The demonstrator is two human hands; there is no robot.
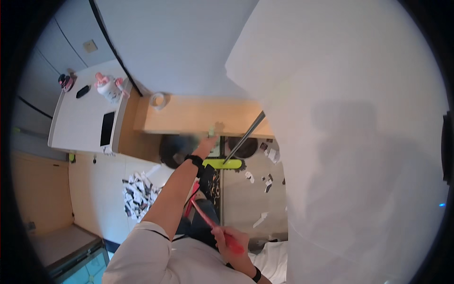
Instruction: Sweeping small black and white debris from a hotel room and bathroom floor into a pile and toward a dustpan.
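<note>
My right hand (pixel 232 243) is closed around the handle of a red long-handled tool (pixel 203 212). The tool's red head is partly behind my left forearm, so its kind cannot be told. My left hand (pixel 207 146) is stretched forward and blurred, by the front edge of a wooden shelf (pixel 198 112). A small pale-green thing (pixel 211 131) shows just beyond its fingers; whether it is held is unclear. Below that hand lies a lime-green mop head (pixel 223 164) with a slanting metal pole. A pile of torn paper scraps (pixel 138 197) lies on the floor, left of my forearm.
Dark round bins (pixel 244 146) (pixel 170 151) stand under the shelf. More scraps (pixel 268 184) are scattered on the right-hand floor. A white cabinet top (pixel 83 120) carries a phone (pixel 107 128) and a white bottle (pixel 109 90). A tape roll (pixel 158 101) rests on the shelf. A large white surface (pixel 354 159) fills the right.
</note>
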